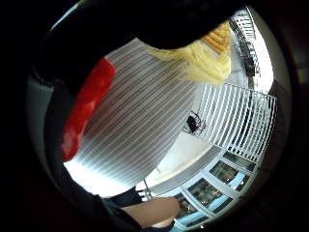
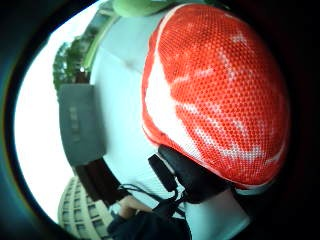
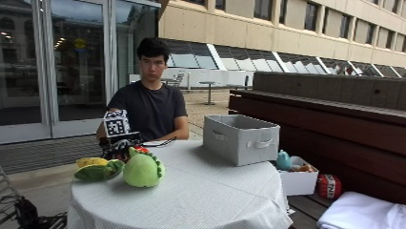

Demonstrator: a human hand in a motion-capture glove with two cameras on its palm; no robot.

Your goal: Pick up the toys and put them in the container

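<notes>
My gloved right hand [image 3: 120,144] is low over the round table [image 3: 203,195], at its far left side just behind the toys. Its fingers curl round a red toy with white streaks [image 2: 215,95], which fills the thumb side palm view. That red toy [image 1: 87,111] lies against the palm, and a sliver of it [image 3: 142,150] shows behind the green plush toy [image 3: 143,171]. A yellow and green plush toy [image 3: 95,169] lies left of that; its yellow part [image 1: 207,60] is close to the fingers. The grey fabric container [image 3: 239,138] stands open at the table's far right.
A striped white cloth [image 1: 140,111] covers the table. The person's bare forearm [image 3: 179,132] rests on the far edge. On the bench at the right sit a white box [image 3: 298,181] with small toys, a red ball [image 3: 329,186] and a folded white cloth [image 3: 361,214].
</notes>
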